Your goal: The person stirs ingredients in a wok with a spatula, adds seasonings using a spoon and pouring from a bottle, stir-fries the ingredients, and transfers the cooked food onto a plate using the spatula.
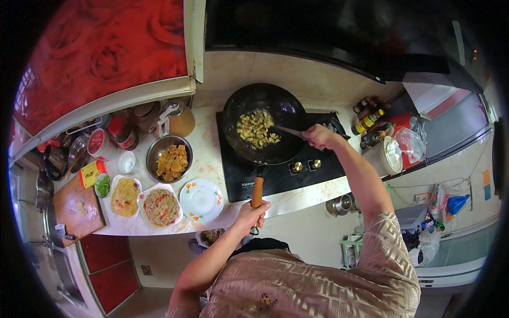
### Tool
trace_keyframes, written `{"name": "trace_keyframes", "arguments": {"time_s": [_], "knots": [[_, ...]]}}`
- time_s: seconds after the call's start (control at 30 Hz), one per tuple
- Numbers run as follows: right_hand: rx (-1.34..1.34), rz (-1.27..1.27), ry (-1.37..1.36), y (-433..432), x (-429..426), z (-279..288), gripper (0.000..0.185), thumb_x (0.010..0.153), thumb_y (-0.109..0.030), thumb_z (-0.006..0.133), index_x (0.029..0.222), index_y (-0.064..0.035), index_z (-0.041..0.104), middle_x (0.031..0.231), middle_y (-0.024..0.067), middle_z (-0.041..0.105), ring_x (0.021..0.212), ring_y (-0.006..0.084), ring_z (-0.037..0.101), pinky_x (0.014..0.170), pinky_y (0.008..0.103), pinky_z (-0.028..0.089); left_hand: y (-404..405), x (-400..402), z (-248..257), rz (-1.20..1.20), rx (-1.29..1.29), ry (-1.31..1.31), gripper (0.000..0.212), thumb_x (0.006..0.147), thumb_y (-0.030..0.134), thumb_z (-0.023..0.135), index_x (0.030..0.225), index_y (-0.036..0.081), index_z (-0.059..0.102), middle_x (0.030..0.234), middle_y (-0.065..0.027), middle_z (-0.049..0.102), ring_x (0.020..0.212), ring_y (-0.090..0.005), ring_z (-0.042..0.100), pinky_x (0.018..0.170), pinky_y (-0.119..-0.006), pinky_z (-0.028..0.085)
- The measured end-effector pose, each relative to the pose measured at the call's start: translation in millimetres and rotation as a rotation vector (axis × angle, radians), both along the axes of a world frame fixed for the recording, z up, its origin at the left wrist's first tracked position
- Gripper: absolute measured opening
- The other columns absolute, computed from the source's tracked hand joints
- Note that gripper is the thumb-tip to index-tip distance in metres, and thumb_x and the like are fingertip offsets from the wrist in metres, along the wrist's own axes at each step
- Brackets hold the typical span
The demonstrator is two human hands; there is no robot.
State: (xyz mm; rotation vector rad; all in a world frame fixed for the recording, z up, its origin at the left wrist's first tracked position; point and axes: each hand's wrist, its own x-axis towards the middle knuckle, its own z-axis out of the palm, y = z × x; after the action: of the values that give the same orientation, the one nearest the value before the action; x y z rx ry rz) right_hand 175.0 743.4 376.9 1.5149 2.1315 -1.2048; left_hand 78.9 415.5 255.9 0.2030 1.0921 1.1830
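My left hand [251,218] grips the wooden handle [257,192] of a dark wok [288,107] that stands on a black gas hob [238,175]. In my right hand [320,137] is the handle of a metal spatula [289,130], whose blade end reaches into the chopped, browned food [256,125] in the wok. Left of the hob, a steel bowl [150,153] holds golden fried pieces, and an empty white plate [201,199] with a flower pattern lies near the counter's front edge.
Two plates of food, shredded meat [161,207] and a yellowish dish [125,196], stand by chopped greens [102,186]. Further left is a cutting board [77,206] with a cleaver. A glass jug [181,121] stands behind the bowl. Sauce bottles [368,121] are right of the hob, under the range hood [318,35].
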Motion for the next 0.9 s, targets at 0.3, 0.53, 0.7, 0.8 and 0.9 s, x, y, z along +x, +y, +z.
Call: {"name": "trace_keyframes", "arguments": {"time_s": [0.3,0.53,0.7,0.8,0.9], "knots": [[1.028,0.651,-0.186,-69.1,6.2,46.2,0.025,0.090,-0.028,0.053,0.092,-0.0046,0.062,0.072,0.0176,0.066,0.071,0.0355,0.066,0.062,0.0461,0.053,0.3,-4.8,-1.3,0.007,-0.026,0.009,0.026,0.087,0.026,0.069,0.095,0.005,0.057,0.061,0.0022,0.047,0.047,-0.0084,0.047,0.041,-0.025,0.041],[0.588,0.451,-0.435,-18.4,20.1,77.3,0.032,0.088,-0.030,0.056,0.081,-0.0006,0.066,0.073,0.0157,0.065,0.065,0.0293,0.063,0.057,0.0393,0.051,-1.3,-4.6,-4.8,-0.023,-0.022,0.016,0.025,0.089,0.028,0.066,0.097,0.006,0.056,0.062,0.0024,0.046,0.047,-0.0081,0.046,0.040,-0.024,0.039],[-0.200,0.024,-0.140,-11.0,20.1,13.7,0.033,0.095,-0.037,0.054,0.090,-0.0049,0.063,0.056,-0.0022,0.045,0.038,0.0052,0.030,0.034,0.0236,0.021,-1.6,-2.2,3.2,0.005,-0.070,0.071,0.030,0.084,0.029,0.072,0.093,0.004,0.058,0.062,0.0024,0.048,0.045,-0.0079,0.048,0.039,-0.024,0.039],[-0.245,-0.154,0.102,-32.1,8.3,-3.5,0.032,0.094,-0.035,0.056,0.095,-0.0038,0.063,0.058,-0.0013,0.046,0.039,0.0050,0.032,0.035,0.0225,0.020,-0.1,0.7,-1.1,-0.005,-0.032,0.033,0.031,0.085,0.030,0.071,0.096,0.006,0.056,0.063,0.0025,0.046,0.046,-0.0082,0.046,0.039,-0.024,0.037],[-0.159,-0.145,0.245,-37.2,1.3,-7.2,0.031,0.093,-0.033,0.057,0.090,-0.0017,0.060,0.059,0.0011,0.048,0.041,0.0076,0.036,0.036,0.0237,0.026,1.2,-1.1,2.4,0.010,-0.056,0.013,0.031,0.085,0.030,0.071,0.096,0.006,0.055,0.063,0.0025,0.046,0.046,-0.0082,0.046,0.039,-0.024,0.037]]}}
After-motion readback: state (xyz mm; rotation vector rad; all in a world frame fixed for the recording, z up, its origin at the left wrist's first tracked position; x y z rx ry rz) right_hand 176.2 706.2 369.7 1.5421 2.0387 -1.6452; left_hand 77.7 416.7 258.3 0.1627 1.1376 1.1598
